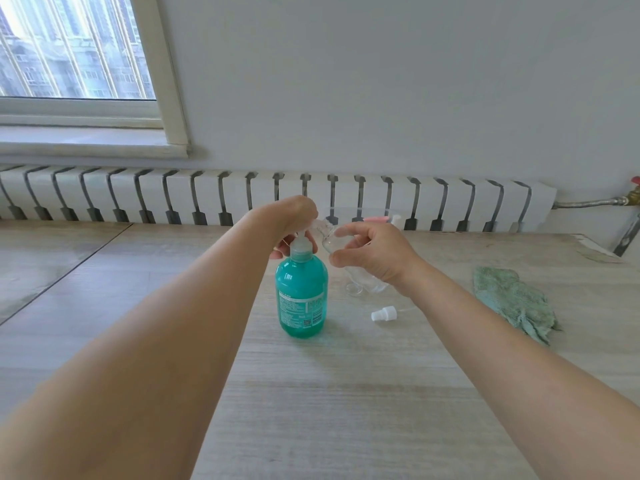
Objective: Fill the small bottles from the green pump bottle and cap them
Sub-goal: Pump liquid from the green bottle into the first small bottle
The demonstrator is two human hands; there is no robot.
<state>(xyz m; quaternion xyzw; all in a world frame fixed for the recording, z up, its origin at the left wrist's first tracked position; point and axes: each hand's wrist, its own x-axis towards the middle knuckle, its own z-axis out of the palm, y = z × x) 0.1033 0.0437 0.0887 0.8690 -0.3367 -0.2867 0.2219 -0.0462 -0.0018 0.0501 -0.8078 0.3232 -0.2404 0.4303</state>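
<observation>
Filling a small clear bottle at the green pump bottle's spout.

The green pump bottle (301,299) stands mid-counter (346,393). The left hand (294,220) presses its pump head, fingers curled round it. The right hand (370,254) pinches the small clear bottle (329,240), tilted, mouth near the nozzle. Best to keep mouth under spout and pump slowly. A white cap (381,314) lies just right of the green bottle; a green cloth (512,299) lies toward the right edge.

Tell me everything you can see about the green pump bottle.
The green pump bottle stands upright on the wooden table. Its rounded body looks like clear plastic holding teal liquid, nearly full, with a printed label and a white pump on top. The left hand rests on the pump head. The spout points toward the small clear bottle gripped by the right hand.
</observation>
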